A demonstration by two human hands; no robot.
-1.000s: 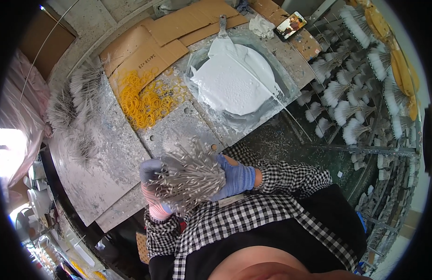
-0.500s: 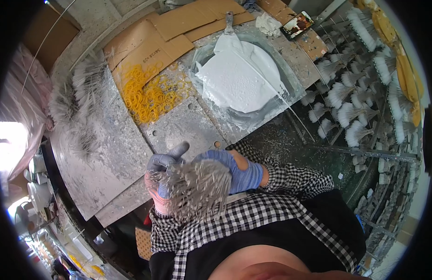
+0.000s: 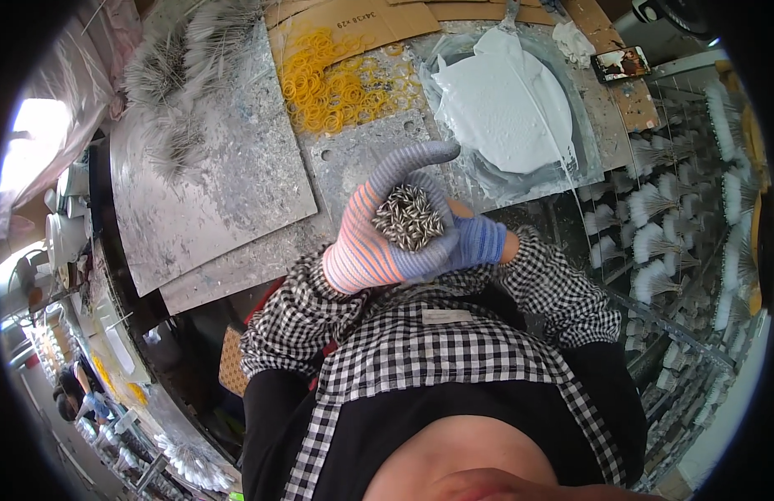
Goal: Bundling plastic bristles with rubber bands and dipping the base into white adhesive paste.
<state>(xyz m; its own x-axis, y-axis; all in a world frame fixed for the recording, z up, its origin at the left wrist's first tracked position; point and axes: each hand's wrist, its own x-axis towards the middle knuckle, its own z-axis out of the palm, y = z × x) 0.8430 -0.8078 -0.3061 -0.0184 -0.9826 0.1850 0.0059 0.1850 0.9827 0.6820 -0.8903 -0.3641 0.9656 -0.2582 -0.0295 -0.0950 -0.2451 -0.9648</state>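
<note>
Centre of frame, close to the body: both hands are wrapped round one bundle of thin sticks [image 3: 409, 217]. The left hand [image 3: 378, 242], in a striped glove, curls around it from the left, w/ the index finger arching over the top. The right hand [image 3: 479, 242], in a blue glove, presses from the right side. The bundle's long axis points approx. toward the camera, so only the stick ends show. Further, on the table [image 3: 236, 192]: yellow rubber bands [image 3: 337, 79] in upper centre, and a white paste tray [image 3: 508, 104] in upper right.
</note>
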